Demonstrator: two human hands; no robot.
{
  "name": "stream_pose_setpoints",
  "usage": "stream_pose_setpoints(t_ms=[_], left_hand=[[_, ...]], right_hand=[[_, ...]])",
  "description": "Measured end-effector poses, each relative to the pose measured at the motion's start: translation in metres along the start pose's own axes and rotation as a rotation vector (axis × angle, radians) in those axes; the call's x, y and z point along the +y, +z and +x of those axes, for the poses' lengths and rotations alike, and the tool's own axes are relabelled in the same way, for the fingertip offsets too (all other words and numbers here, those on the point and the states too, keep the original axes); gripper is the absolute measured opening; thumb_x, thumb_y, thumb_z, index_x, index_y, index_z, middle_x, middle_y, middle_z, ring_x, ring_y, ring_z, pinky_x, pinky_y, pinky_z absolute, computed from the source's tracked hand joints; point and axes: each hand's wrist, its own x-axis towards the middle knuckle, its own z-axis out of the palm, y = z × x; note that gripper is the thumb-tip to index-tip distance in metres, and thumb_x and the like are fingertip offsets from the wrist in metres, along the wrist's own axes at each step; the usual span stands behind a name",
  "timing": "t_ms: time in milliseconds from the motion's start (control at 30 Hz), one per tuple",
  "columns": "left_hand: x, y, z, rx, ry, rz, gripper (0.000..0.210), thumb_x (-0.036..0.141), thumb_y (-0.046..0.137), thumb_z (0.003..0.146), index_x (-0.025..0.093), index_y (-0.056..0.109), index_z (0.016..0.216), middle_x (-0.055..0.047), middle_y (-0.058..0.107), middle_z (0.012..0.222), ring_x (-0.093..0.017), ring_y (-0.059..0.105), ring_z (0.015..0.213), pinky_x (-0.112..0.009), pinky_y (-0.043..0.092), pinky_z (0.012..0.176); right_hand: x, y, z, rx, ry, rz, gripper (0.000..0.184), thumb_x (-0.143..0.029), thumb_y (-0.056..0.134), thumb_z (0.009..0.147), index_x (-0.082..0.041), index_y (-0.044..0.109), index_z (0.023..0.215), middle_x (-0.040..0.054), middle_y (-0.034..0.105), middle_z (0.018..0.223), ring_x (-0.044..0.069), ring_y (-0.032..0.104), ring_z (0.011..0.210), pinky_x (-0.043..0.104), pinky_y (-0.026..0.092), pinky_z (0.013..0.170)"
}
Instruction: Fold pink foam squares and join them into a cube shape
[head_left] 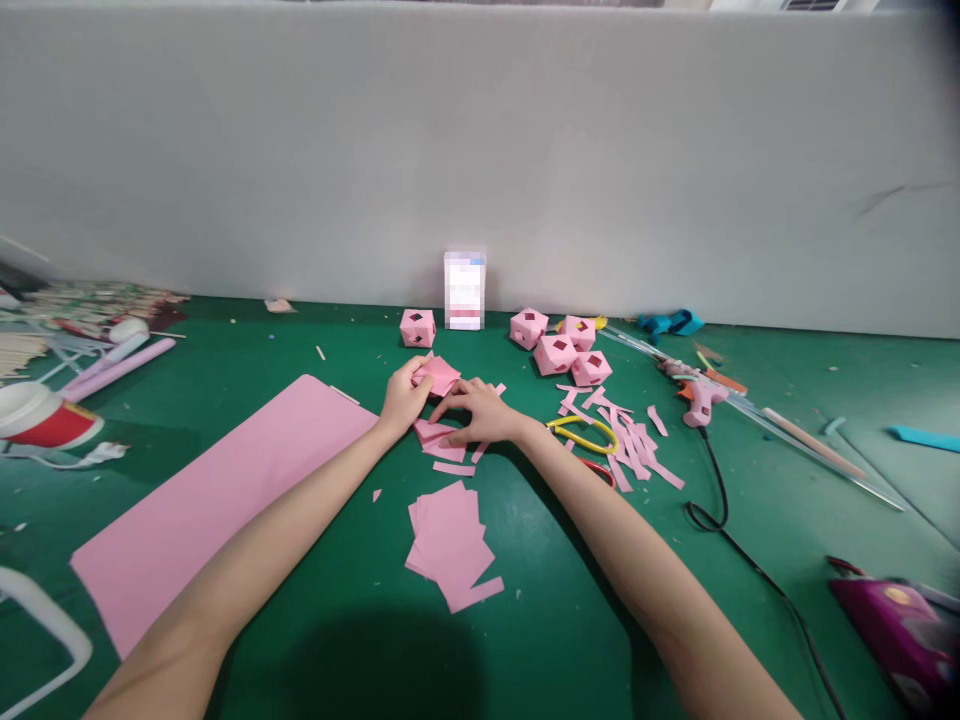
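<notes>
My left hand (405, 398) pinches a folded pink paper piece (441, 376) above the middle of the table. Close beside it, my right hand (484, 412) reaches over a small pile of folded pink paper pieces (431, 436). Its fingers are curved and apart, with the tips at the pile; no paper shows lifted in them. Nearer to me lies a loose stack of pink paper squares (450, 535). Beyond my hands stands a pink paper box with diamond-shaped holes (418, 328), and several more such boxes (556, 355) cluster to the right.
A large pink sheet (225, 490) lies under my left forearm. To the right are pink paper strips (637, 450), yellow-handled scissors (592, 436) and a pink glue gun (703, 398) with a black cord. A phone (465, 291) leans against the grey partition (300, 150). A cup (45, 415) sits left.
</notes>
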Motion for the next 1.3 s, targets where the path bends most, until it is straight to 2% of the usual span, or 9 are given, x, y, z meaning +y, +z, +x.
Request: stream_pose_setpoints(t_ms=[167, 267, 367, 567, 767, 1000, 1133, 1200, 1300], left_hand=[[-0.001, 0.0, 0.0, 0.002, -0.005, 0.008, 0.029, 0.022, 0.05, 0.076, 0.016, 0.067, 0.098, -0.001, 0.066, 0.082, -0.016, 0.054, 0.07, -0.027, 0.044, 0.068], [-0.002, 0.0, 0.0, 0.001, 0.001, 0.004, 0.028, 0.021, 0.05, 0.076, 0.016, 0.067, 0.097, 0.0, 0.066, 0.082, -0.016, 0.055, 0.071, -0.026, 0.044, 0.068], [-0.002, 0.0, 0.001, 0.002, 0.006, 0.004, 0.026, 0.021, 0.05, 0.075, 0.017, 0.067, 0.095, 0.0, 0.066, 0.08, -0.016, 0.055, 0.07, -0.026, 0.044, 0.067], [0.0, 0.0, 0.001, -0.001, 0.005, -0.004, 0.024, 0.021, 0.049, 0.075, 0.016, 0.066, 0.092, 0.0, 0.065, 0.08, -0.015, 0.054, 0.069, -0.026, 0.043, 0.067], [0.001, 0.0, 0.0, -0.002, -0.013, -0.004, 0.026, 0.022, 0.049, 0.074, 0.017, 0.066, 0.093, 0.0, 0.066, 0.082, -0.017, 0.056, 0.072, -0.026, 0.044, 0.07], [-0.001, 0.001, 0.001, 0.005, -0.021, -0.017, 0.028, 0.023, 0.049, 0.074, 0.017, 0.066, 0.095, -0.002, 0.069, 0.089, -0.018, 0.059, 0.078, -0.027, 0.046, 0.076], [-0.006, 0.001, 0.002, 0.018, -0.023, -0.064, 0.03, 0.022, 0.05, 0.074, 0.017, 0.067, 0.098, -0.001, 0.068, 0.088, -0.017, 0.059, 0.078, -0.026, 0.046, 0.075], [-0.008, 0.001, 0.003, 0.022, -0.037, -0.086, 0.029, 0.021, 0.051, 0.073, 0.017, 0.067, 0.097, 0.0, 0.067, 0.086, -0.016, 0.059, 0.076, -0.026, 0.045, 0.073], [-0.008, 0.001, 0.003, 0.038, -0.044, -0.1, 0.028, 0.021, 0.051, 0.073, 0.017, 0.067, 0.096, -0.001, 0.068, 0.087, -0.017, 0.06, 0.078, -0.026, 0.046, 0.074]], right_hand=[[-0.003, 0.002, -0.001, 0.003, 0.033, -0.037, 0.056, -0.062, 0.074, 0.077, -0.043, 0.065, 0.129, 0.0061, 0.051, 0.114, 0.027, 0.042, 0.107, 0.047, 0.034, 0.102], [-0.007, 0.002, -0.002, -0.032, 0.049, -0.049, 0.071, -0.071, 0.076, 0.067, -0.045, 0.062, 0.132, 0.0064, 0.049, 0.117, 0.03, 0.041, 0.111, 0.05, 0.033, 0.103], [-0.011, 0.001, -0.003, -0.05, 0.056, -0.096, 0.077, -0.069, 0.08, 0.062, -0.047, 0.061, 0.133, 0.0069, 0.047, 0.117, 0.031, 0.041, 0.112, 0.051, 0.033, 0.101], [-0.013, 0.001, -0.002, -0.039, 0.052, -0.087, 0.06, -0.063, 0.081, 0.067, -0.047, 0.067, 0.124, 0.0056, 0.048, 0.112, 0.029, 0.042, 0.108, 0.048, 0.033, 0.098], [-0.011, 0.005, -0.001, 0.039, 0.058, -0.063, 0.039, -0.053, 0.077, 0.078, -0.044, 0.072, 0.116, 0.005, 0.05, 0.108, 0.026, 0.044, 0.107, 0.043, 0.032, 0.094], [-0.006, 0.012, 0.002, 0.165, 0.073, -0.005, 0.021, -0.043, 0.07, 0.086, -0.031, 0.077, 0.102, 0.0049, 0.061, 0.107, 0.022, 0.049, 0.101, 0.035, 0.032, 0.086], [-0.001, 0.012, 0.005, 0.252, 0.081, 0.107, 0.023, -0.036, 0.06, 0.093, -0.018, 0.071, 0.085, 0.0027, 0.066, 0.088, 0.015, 0.052, 0.082, 0.029, 0.034, 0.077], [0.0, 0.011, 0.006, 0.278, 0.096, 0.188, 0.027, -0.035, 0.055, 0.094, -0.016, 0.064, 0.076, -0.0011, 0.059, 0.072, 0.012, 0.048, 0.069, 0.026, 0.033, 0.069], [0.0, 0.009, 0.005, 0.342, 0.125, 0.296, 0.031, -0.038, 0.05, 0.095, -0.018, 0.054, 0.072, -0.0041, 0.05, 0.065, 0.011, 0.042, 0.062, 0.024, 0.03, 0.062]])
